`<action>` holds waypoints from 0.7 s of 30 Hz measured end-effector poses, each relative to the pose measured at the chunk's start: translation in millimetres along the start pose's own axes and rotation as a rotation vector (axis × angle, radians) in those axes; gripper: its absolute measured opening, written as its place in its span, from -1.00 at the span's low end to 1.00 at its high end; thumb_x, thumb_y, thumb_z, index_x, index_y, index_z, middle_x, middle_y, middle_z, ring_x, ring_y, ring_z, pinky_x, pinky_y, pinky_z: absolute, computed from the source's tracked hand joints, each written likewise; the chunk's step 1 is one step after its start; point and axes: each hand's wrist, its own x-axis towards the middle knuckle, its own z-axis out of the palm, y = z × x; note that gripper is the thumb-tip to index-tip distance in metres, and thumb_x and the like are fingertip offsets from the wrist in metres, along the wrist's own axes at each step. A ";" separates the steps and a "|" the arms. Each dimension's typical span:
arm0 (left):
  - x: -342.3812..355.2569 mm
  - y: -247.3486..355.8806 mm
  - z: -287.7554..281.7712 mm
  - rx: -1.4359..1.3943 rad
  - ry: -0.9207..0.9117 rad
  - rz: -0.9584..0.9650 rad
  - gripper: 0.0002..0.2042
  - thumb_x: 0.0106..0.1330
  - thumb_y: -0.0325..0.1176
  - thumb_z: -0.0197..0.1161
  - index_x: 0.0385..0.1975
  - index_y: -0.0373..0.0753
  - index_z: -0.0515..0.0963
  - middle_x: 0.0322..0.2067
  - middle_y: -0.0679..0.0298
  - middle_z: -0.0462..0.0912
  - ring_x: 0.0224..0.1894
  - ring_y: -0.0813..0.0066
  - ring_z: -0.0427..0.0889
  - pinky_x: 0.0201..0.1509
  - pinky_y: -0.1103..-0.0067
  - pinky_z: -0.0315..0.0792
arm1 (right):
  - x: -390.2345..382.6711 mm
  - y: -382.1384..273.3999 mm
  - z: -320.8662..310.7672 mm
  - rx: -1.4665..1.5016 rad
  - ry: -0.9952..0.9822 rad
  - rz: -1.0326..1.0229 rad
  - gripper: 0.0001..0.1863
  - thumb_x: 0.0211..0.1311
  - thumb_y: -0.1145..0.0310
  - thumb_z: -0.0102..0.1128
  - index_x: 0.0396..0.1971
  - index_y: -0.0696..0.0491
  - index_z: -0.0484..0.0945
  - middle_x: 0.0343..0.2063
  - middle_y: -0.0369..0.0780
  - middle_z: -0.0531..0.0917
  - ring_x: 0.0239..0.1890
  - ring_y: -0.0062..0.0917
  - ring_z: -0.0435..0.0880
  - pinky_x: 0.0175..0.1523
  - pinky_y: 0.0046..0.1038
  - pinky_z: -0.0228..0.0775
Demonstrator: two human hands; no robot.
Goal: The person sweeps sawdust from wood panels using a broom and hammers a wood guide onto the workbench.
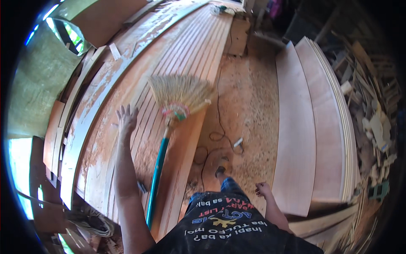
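Grip: our left hand (127,120) spread wide, holding nothing; our right hand (264,189) half-curled, contents unclear | broom (171,113) over the slatted surface (191,139), bristles (182,89) toward its right edge | we judge it light, bristles springy, green handle (157,178) stiff; grasp mid-handle

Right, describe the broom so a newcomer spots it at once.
Find the long row of wooden strips left of the floor. Just right of the person's left hand is the broom: its teal handle and fanned straw bristles set it apart from the strips.
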 end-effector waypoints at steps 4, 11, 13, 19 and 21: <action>-4.8 -3.3 21.4 0.190 0.005 -0.101 -0.36 0.33 0.14 -0.22 0.34 -0.03 0.04 0.40 0.26 -0.15 0.44 0.18 -0.23 0.30 -0.16 -0.41 | 71.2 -44.1 -29.2 0.056 0.025 -0.089 -0.66 0.26 0.16 0.05 -0.29 0.18 0.50 -0.53 -0.13 0.63 -0.66 -0.44 0.60 -0.60 -0.43 0.50; -12.9 1.2 6.3 0.152 -0.016 -0.258 -0.35 0.32 0.12 -0.18 0.35 -0.04 0.02 0.40 0.35 -0.13 0.44 0.31 -0.25 0.37 0.00 -0.45 | 147.6 -79.7 -87.2 0.187 0.030 0.115 -0.71 0.24 0.24 0.05 -0.23 0.18 0.49 -0.51 -0.13 0.62 -0.57 -0.35 0.66 -0.57 -0.35 0.52; 0.3 4.5 12.0 0.131 -0.011 -0.293 -0.35 0.32 0.13 -0.17 0.36 -0.04 0.01 0.40 0.36 -0.13 0.44 0.31 -0.27 0.37 0.00 -0.45 | 168.4 -97.0 -108.4 0.193 0.037 0.113 -0.71 0.24 0.23 0.05 -0.24 0.17 0.49 -0.51 -0.13 0.62 -0.57 -0.36 0.66 -0.57 -0.35 0.52; 70.2 -84.1 35.0 0.223 -0.188 -0.271 -0.33 0.32 0.16 -0.21 0.33 -0.14 0.07 0.39 0.15 -0.12 0.44 0.23 -0.28 0.43 0.24 -0.27 | 230.2 -173.0 -131.8 0.235 0.024 0.027 -0.71 0.27 0.19 0.02 -0.25 0.13 0.47 -0.52 -0.13 0.61 -0.61 -0.43 0.61 -0.58 -0.40 0.49; 99.7 -60.8 30.6 0.068 -0.195 -0.354 -0.31 0.31 0.18 -0.21 0.29 -0.21 0.13 0.36 0.07 -0.05 0.43 0.20 -0.23 0.44 0.30 -0.24 | 249.3 -190.8 -138.3 0.267 0.035 0.024 -0.71 0.28 0.17 0.01 -0.24 0.11 0.46 -0.53 -0.14 0.60 -0.62 -0.45 0.60 -0.58 -0.42 0.47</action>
